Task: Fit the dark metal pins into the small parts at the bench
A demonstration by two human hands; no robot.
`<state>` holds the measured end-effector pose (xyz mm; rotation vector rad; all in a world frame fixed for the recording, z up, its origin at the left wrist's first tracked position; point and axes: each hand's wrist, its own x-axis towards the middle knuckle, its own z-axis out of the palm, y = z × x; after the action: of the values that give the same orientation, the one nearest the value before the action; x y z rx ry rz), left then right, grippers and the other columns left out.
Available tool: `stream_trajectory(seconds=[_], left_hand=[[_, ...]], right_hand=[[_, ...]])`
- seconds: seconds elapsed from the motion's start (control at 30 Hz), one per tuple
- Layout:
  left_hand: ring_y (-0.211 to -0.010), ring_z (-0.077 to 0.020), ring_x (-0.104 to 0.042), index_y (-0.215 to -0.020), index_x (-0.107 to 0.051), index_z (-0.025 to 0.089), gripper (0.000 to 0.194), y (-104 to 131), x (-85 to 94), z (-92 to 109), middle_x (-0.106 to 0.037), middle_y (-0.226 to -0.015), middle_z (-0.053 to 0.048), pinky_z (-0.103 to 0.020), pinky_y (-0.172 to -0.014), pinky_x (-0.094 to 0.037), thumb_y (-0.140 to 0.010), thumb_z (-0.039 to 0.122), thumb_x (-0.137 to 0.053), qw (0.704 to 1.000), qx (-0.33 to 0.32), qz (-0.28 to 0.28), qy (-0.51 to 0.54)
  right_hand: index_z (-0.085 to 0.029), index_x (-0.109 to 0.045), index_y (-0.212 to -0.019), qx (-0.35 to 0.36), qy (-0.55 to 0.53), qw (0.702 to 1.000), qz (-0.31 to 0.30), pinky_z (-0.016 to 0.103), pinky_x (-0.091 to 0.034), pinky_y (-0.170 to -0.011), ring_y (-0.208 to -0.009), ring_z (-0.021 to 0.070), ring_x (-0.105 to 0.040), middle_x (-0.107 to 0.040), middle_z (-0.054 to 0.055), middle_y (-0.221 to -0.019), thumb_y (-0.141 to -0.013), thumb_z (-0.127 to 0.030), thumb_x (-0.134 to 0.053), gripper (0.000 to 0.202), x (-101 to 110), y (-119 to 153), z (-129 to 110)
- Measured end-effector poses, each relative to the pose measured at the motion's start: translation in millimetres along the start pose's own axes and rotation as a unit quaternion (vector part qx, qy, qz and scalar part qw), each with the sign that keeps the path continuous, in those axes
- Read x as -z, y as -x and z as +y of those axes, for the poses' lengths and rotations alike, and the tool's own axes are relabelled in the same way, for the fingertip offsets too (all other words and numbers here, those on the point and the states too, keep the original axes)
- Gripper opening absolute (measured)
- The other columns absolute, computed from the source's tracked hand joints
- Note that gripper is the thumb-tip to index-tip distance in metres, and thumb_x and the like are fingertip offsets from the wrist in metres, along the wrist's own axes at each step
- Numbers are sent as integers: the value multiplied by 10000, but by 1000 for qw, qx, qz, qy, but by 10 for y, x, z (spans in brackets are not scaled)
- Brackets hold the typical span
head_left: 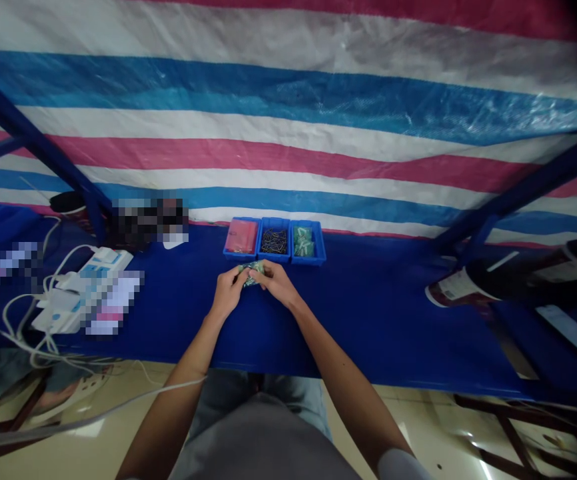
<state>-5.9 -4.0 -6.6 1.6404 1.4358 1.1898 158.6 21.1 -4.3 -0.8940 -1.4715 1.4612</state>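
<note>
Between my two hands, just in front of the small blue bins, is a small greenish, shiny packet (252, 274). My left hand (229, 287) pinches its left side, and my right hand (274, 280) grips its right side with the thumb across the front. Behind the hands three blue bins stand side by side: the left one holds a pink packet (241, 235), the middle one dark metal screws (274, 241), and the right one green and clear pieces (303, 241). What the packet contains is too small to tell.
A white power strip (86, 287) with tangled cables lies on the blue table (368, 320) at the left. Cups (461, 283) stand at the right, near a phone-like object (573, 333). Blue metal struts (523, 190) and a striped sheet (288, 120) stand behind. A white cable crosses near my left forearm.
</note>
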Motion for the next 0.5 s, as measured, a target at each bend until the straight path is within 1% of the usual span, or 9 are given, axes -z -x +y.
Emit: stream_trajectory(seconds=[0.07, 0.13, 0.2, 0.3, 0.4, 0.5], left_hand=[[-571, -112, -429, -681, -583, 149, 371, 8, 12, 8, -476, -598, 34, -220, -571, -311, -925, 427, -550, 1000, -6, 5, 8], [-563, -104, -409, -645, -528, 152, 392, 12, 21, 22, -443, -584, 39, -220, -563, -300, -923, 427, -556, 1000, -11, -5, 16], [-554, -98, -405, -649, -501, 156, 399, 14, 25, 36, -438, -577, 43, -217, -561, -302, -935, 431, -542, 999, -12, -33, 28], [-545, -96, -431, -718, -548, 153, 378, 14, 23, 51, -475, -570, 44, -213, -559, -317, -952, 448, -514, 996, -10, -81, 38], [-532, -96, -445, -730, -582, 148, 393, 20, 18, 54, -496, -558, 40, -216, -557, -328, -948, 469, -519, 994, -20, -100, 26], [-516, -93, -438, -680, -563, 149, 423, 33, 25, 47, -482, -535, 40, -220, -559, -332, -955, 467, -513, 996, -26, -83, 22]], right_hand=[[-176, -589, -763, 14, 42, 999, 12, 221, -368, -528, -562, 104, -459, -526, -34, -637, -834, -532, -663, 371, -33, 37, 12], [-173, -579, -728, 30, 63, 997, 39, 221, -361, -540, -571, 105, -462, -522, -34, -626, -856, -517, -643, 373, -64, 83, 33], [-175, -556, -702, 39, 53, 996, 60, 221, -352, -532, -552, 98, -450, -511, -39, -612, -863, -502, -641, 375, -85, 124, 53], [-184, -521, -689, 49, 17, 995, 82, 220, -348, -506, -502, 86, -425, -492, -48, -583, -874, -498, -631, 381, -104, 158, 66], [-188, -530, -742, 45, 0, 996, 77, 220, -356, -477, -463, 81, -435, -504, -49, -593, -881, -518, -617, 369, -109, 155, 62], [-186, -555, -825, 33, 6, 998, 49, 223, -385, -475, -462, 84, -477, -551, -35, -645, -895, -548, -590, 371, -100, 140, 46]])
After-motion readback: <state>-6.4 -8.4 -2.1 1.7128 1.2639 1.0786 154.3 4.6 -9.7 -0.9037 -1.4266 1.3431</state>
